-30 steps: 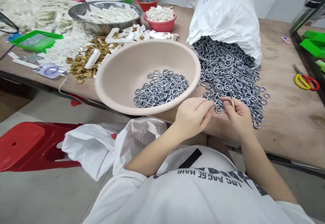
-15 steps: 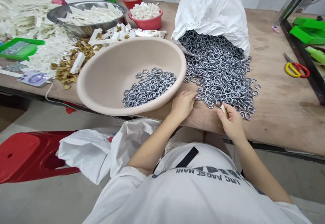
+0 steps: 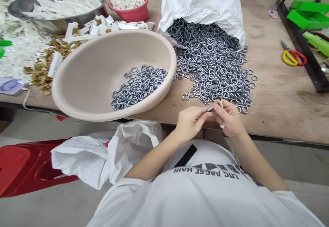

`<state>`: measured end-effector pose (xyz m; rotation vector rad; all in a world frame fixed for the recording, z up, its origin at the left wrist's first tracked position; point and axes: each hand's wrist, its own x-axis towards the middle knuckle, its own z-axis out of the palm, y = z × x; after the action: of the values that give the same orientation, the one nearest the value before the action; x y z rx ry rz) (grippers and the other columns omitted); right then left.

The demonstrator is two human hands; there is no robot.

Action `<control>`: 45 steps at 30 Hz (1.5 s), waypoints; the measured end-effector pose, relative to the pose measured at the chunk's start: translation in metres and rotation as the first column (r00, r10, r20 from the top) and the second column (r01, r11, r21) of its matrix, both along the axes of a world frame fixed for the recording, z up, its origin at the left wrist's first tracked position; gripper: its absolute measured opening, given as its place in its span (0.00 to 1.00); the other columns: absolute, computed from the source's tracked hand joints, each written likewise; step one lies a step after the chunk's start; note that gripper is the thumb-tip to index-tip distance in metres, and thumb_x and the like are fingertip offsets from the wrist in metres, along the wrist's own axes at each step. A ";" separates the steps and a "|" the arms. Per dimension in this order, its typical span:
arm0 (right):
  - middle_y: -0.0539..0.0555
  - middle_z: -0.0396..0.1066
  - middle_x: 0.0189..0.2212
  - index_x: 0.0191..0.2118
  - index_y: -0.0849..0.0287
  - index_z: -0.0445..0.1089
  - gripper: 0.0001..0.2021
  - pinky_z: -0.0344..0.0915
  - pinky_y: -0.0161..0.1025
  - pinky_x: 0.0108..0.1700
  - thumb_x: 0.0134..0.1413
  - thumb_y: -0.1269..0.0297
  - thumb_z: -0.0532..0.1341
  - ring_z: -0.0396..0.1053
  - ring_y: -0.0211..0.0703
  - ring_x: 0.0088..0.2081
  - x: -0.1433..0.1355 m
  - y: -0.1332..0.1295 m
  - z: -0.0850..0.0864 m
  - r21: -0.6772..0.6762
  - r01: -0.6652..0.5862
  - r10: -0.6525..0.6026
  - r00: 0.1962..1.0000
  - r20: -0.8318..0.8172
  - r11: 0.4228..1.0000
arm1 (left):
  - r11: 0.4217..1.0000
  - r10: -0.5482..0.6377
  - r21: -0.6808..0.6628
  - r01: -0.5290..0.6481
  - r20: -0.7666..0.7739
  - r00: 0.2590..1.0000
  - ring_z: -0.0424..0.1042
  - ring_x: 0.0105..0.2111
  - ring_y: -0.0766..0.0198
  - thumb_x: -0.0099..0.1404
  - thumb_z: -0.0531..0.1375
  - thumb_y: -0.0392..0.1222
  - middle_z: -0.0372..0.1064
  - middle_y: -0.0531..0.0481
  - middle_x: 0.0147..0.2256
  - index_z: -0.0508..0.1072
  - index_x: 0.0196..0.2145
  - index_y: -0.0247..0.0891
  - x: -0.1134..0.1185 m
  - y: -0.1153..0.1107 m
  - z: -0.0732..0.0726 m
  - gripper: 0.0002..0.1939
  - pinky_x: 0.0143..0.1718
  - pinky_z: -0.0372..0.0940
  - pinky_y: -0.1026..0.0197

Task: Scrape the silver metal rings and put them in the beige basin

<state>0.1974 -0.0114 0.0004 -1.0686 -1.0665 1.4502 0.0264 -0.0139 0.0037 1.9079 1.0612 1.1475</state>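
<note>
Head view: a brown wooden table (image 3: 277, 114) spans the frame, with a grey floor (image 3: 51, 210) below its edge. At top centre a white sack (image 3: 203, 0) lies mouth forward, a heap of grey rings (image 3: 210, 62) spilling toward the near edge. Left of the heap sits a wide beige basin (image 3: 84, 66) holding more rings (image 3: 140, 88), its rim hiding part of the table. A red stool (image 3: 15, 165) and a white bag (image 3: 128, 144) fill the lower left. Upper left stand a steel bowl (image 3: 89, 16) of white strips and a smaller red bowl (image 3: 133, 14) of white pieces; upper right, green trays (image 3: 308, 19) and, nearer, scissors (image 3: 293, 57). Just below the heap, right of centre, the left hand (image 3: 190, 122) pinches one ring (image 3: 210, 109), partly hidden by its fingers. The right hand (image 3: 231, 119), curled narrow beside it, grips a slim pale piece (image 3: 221, 105), too covered to identify.
</note>
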 end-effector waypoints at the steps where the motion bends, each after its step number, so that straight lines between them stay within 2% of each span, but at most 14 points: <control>1: 0.45 0.65 0.26 0.35 0.55 0.67 0.13 0.43 0.31 0.17 0.56 0.51 0.65 0.46 0.28 0.17 0.000 -0.001 0.000 -0.016 -0.025 0.024 0.999 -0.025 1.000 | 0.995 0.003 -0.103 0.010 0.121 0.993 0.76 0.35 0.61 0.66 0.62 0.46 0.79 0.45 0.37 0.79 0.43 0.40 0.000 -0.001 -0.002 0.11 0.40 0.68 0.59; 4: 0.44 0.64 0.26 0.35 0.56 0.67 0.12 0.42 0.31 0.17 0.57 0.52 0.63 0.47 0.27 0.17 -0.002 -0.003 0.001 -0.028 -0.066 0.064 0.996 -0.064 0.997 | 0.946 -0.001 -0.303 0.112 0.343 0.939 0.73 0.30 0.64 0.62 0.65 0.48 0.77 0.48 0.33 0.78 0.39 0.37 0.001 -0.004 -0.005 0.12 0.35 0.66 0.62; 8: 0.44 0.64 0.25 0.34 0.57 0.69 0.12 0.49 0.30 0.21 0.55 0.54 0.66 0.52 0.28 0.20 -0.002 -0.007 0.007 0.006 -0.094 0.094 0.996 0.005 0.996 | 0.980 -0.074 -0.169 0.109 0.202 0.977 0.71 0.33 0.64 0.61 0.67 0.44 0.75 0.48 0.32 0.79 0.35 0.37 -0.001 -0.005 -0.004 0.08 0.38 0.65 0.62; 10: 0.45 0.66 0.26 0.34 0.57 0.69 0.13 0.56 0.30 0.25 0.52 0.55 0.69 0.58 0.30 0.24 -0.002 -0.010 0.010 0.017 -0.093 0.093 0.995 0.033 0.995 | 0.976 -0.099 -0.173 0.133 0.193 0.976 0.72 0.33 0.64 0.61 0.67 0.44 0.75 0.48 0.32 0.79 0.34 0.37 -0.002 -0.006 -0.004 0.08 0.39 0.65 0.61; 14: 0.46 0.67 0.26 0.34 0.57 0.70 0.14 0.63 0.34 0.31 0.49 0.54 0.71 0.63 0.35 0.27 -0.002 -0.011 0.012 0.022 -0.080 0.079 0.995 0.063 0.997 | 0.879 -0.055 -0.414 0.238 0.407 0.912 0.74 0.30 0.65 0.63 0.65 0.48 0.76 0.48 0.31 0.76 0.37 0.35 0.001 -0.011 -0.010 0.12 0.36 0.69 0.61; 19: 0.48 0.66 0.27 0.30 0.57 0.72 0.11 0.62 0.38 0.38 0.53 0.56 0.69 0.64 0.38 0.32 0.000 -0.008 0.010 0.274 -0.023 -0.057 0.957 0.283 0.962 | 0.850 0.059 -0.482 0.213 0.489 0.871 0.74 0.29 0.66 0.60 0.66 0.52 0.75 0.48 0.30 0.74 0.35 0.34 0.003 -0.013 -0.011 0.17 0.36 0.70 0.62; 21: 0.48 0.66 0.28 0.30 0.56 0.73 0.09 0.62 0.39 0.39 0.55 0.58 0.68 0.64 0.39 0.33 0.002 -0.007 0.011 0.371 -0.046 -0.081 0.944 0.320 0.927 | 0.770 0.070 -0.565 0.295 0.534 0.843 0.74 0.26 0.66 0.63 0.62 0.58 0.75 0.48 0.29 0.72 0.36 0.34 0.003 -0.012 -0.008 0.21 0.32 0.70 0.63; 23: 0.49 0.66 0.28 0.30 0.55 0.74 0.08 0.61 0.40 0.38 0.56 0.58 0.68 0.64 0.40 0.32 0.003 -0.007 0.012 0.415 -0.083 -0.069 0.939 0.337 0.906 | 0.652 0.053 -0.641 0.404 0.570 0.820 0.71 0.22 0.68 0.66 0.55 0.64 0.74 0.47 0.27 0.71 0.35 0.34 0.003 -0.012 -0.004 0.26 0.26 0.67 0.65; 25: 0.49 0.66 0.28 0.32 0.54 0.75 0.07 0.62 0.41 0.38 0.56 0.57 0.68 0.65 0.40 0.32 0.003 -0.008 0.012 0.429 -0.128 -0.039 0.933 0.358 0.894 | 0.560 0.042 -0.667 0.491 0.615 0.788 0.65 0.18 0.71 0.66 0.54 0.64 0.70 0.51 0.24 0.69 0.32 0.35 0.004 -0.012 -0.002 0.26 0.20 0.61 0.68; 26: 0.49 0.67 0.29 0.33 0.54 0.75 0.07 0.62 0.41 0.38 0.56 0.57 0.68 0.66 0.40 0.32 0.001 -0.009 0.012 0.426 -0.145 -0.023 0.931 0.364 0.893 | 0.542 0.051 -0.663 0.517 0.640 0.767 0.62 0.17 0.72 0.66 0.56 0.62 0.67 0.54 0.22 0.67 0.31 0.35 0.005 -0.012 -0.001 0.24 0.19 0.58 0.69; 30: 0.50 0.70 0.31 0.37 0.54 0.74 0.08 0.65 0.41 0.39 0.57 0.56 0.66 0.68 0.41 0.34 -0.006 -0.010 0.007 0.334 -0.121 0.016 0.954 0.301 0.935 | 0.580 0.126 -0.636 0.509 0.687 0.715 0.55 0.15 0.75 0.63 0.63 0.56 0.58 0.60 0.19 0.62 0.29 0.37 0.010 -0.013 0.000 0.20 0.18 0.53 0.70; 36: 0.50 0.72 0.34 0.41 0.56 0.74 0.10 0.67 0.39 0.41 0.60 0.55 0.64 0.68 0.38 0.34 -0.006 -0.008 0.005 0.263 0.090 -0.158 0.955 0.250 0.961 | 0.592 0.151 -0.647 0.480 0.674 0.723 0.53 0.16 0.75 0.66 0.60 0.56 0.55 0.60 0.18 0.61 0.29 0.37 0.011 -0.014 0.003 0.20 0.19 0.51 0.69; 41: 0.52 0.73 0.34 0.44 0.54 0.74 0.17 0.70 0.42 0.38 0.52 0.51 0.69 0.71 0.43 0.35 -0.007 -0.016 0.007 0.227 -0.055 -0.009 0.962 0.272 0.972 | 0.608 0.190 -0.647 0.461 0.682 0.706 0.52 0.16 0.74 0.64 0.62 0.57 0.55 0.60 0.18 0.64 0.34 0.38 0.016 -0.017 0.001 0.19 0.18 0.50 0.69; 45: 0.51 0.72 0.30 0.40 0.55 0.74 0.17 0.69 0.41 0.34 0.50 0.49 0.69 0.70 0.43 0.32 -0.010 -0.017 0.006 0.224 -0.063 0.005 0.969 0.247 0.973 | 0.595 0.234 -0.660 0.459 0.688 0.687 0.50 0.16 0.74 0.63 0.61 0.59 0.53 0.61 0.18 0.63 0.33 0.38 0.018 -0.021 0.001 0.20 0.18 0.49 0.69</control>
<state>0.1874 -0.0283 0.0069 -1.0838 -1.3995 1.2056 0.0444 -0.0348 0.0052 0.6409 0.7377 0.9368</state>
